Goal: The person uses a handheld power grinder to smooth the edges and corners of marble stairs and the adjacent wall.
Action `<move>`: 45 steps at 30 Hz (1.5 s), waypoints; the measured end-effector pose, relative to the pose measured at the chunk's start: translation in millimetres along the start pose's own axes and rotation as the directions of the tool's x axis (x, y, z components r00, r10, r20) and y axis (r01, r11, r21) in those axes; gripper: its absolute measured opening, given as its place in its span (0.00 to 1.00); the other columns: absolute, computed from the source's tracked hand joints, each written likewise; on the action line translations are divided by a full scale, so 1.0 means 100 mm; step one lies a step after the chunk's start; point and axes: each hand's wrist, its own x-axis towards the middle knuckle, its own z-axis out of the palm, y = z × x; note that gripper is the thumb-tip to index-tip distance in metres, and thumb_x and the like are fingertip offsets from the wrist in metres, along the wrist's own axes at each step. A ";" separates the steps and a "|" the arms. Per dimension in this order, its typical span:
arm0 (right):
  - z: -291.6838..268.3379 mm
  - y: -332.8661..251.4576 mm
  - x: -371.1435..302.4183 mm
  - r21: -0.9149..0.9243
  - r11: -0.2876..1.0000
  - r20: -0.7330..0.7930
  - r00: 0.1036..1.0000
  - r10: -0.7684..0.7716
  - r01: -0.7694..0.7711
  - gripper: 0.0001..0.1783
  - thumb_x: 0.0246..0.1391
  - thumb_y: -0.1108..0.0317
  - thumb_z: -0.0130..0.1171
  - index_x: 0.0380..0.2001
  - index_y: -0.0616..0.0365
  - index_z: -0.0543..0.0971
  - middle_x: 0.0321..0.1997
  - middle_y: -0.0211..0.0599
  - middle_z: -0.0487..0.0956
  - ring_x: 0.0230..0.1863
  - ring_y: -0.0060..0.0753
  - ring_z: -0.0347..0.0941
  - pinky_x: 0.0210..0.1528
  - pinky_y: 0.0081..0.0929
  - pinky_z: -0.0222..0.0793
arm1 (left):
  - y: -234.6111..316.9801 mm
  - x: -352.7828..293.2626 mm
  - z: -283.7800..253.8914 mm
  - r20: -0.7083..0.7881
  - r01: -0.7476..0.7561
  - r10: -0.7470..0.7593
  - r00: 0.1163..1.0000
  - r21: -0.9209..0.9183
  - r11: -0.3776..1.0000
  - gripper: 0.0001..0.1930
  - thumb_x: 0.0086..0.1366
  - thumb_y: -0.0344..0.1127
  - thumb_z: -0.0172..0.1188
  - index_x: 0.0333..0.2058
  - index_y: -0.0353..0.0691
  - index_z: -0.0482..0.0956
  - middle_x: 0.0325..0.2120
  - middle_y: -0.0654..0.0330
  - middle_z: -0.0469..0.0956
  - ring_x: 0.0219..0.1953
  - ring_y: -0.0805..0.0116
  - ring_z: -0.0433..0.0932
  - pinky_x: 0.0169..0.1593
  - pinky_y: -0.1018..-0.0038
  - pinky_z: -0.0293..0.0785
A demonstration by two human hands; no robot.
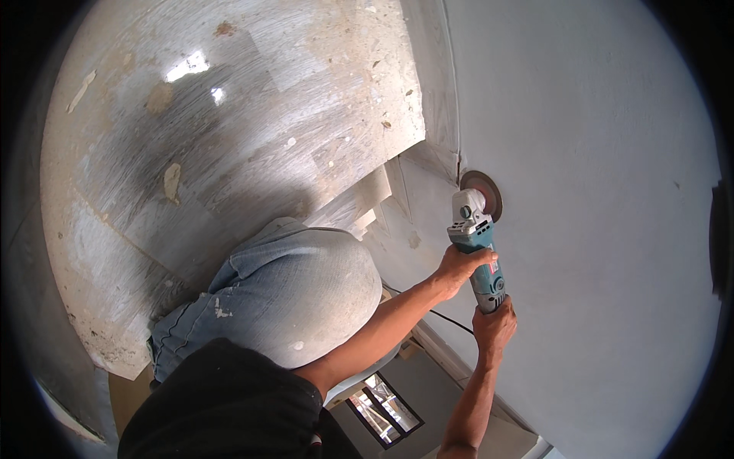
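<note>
An angle grinder (483, 260) with a teal body, a silver gear head and a brown disc (483, 195) is held in both my hands. My left hand (462, 269) wraps round the body just behind the gear head. Closed on the grey rear end is my right hand (495, 325). The disc lies beside the pale grey wall (596, 191), close to the top edge of the grey wood-look skirting (434, 92) at a stair corner. Whether its rim touches the wall, I cannot tell.
Wood-look floor tiles (267, 107) with dust and flakes stretch to the left, ending at a step edge. Stairs (375, 187) drop away beside my bent knee in jeans (321, 283). A black cable (451, 320) runs below the grinder. A window (384, 409) shows at the bottom.
</note>
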 end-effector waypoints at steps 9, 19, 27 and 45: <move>-0.05 -0.02 0.01 0.006 1.000 0.007 1.000 -0.002 0.002 0.16 0.37 0.71 0.64 0.31 0.64 0.72 0.29 0.56 0.79 0.33 0.65 0.76 0.36 0.53 0.71 | 0.04 -0.03 0.03 -0.008 -0.014 0.014 1.000 -0.024 1.000 0.25 0.51 0.40 0.71 0.45 0.39 0.72 0.40 0.60 0.74 0.46 0.69 0.73 0.50 0.64 0.69; -0.11 -0.07 0.01 -0.017 1.000 0.030 0.999 0.025 -0.025 0.16 0.37 0.71 0.66 0.30 0.63 0.72 0.30 0.56 0.79 0.34 0.64 0.76 0.37 0.53 0.72 | 0.07 -0.04 0.04 -0.012 -0.009 0.009 1.000 -0.004 1.000 0.26 0.51 0.42 0.71 0.45 0.39 0.72 0.39 0.61 0.73 0.45 0.69 0.73 0.50 0.64 0.70; -0.22 -0.10 0.02 -0.051 0.999 0.064 0.998 0.021 -0.018 0.17 0.39 0.70 0.66 0.33 0.61 0.72 0.33 0.52 0.80 0.37 0.61 0.78 0.38 0.52 0.73 | 0.11 -0.07 0.09 -0.003 -0.003 0.003 1.000 -0.018 1.000 0.26 0.52 0.43 0.71 0.45 0.39 0.72 0.39 0.61 0.74 0.45 0.69 0.74 0.50 0.64 0.70; -0.36 -0.18 0.05 -0.087 0.996 0.078 0.997 0.014 -0.007 0.16 0.39 0.71 0.66 0.32 0.63 0.72 0.33 0.51 0.80 0.37 0.60 0.78 0.39 0.52 0.72 | 0.18 -0.10 0.12 0.016 0.002 -0.001 1.000 -0.064 0.998 0.25 0.52 0.44 0.70 0.45 0.40 0.72 0.39 0.62 0.73 0.45 0.69 0.74 0.51 0.63 0.71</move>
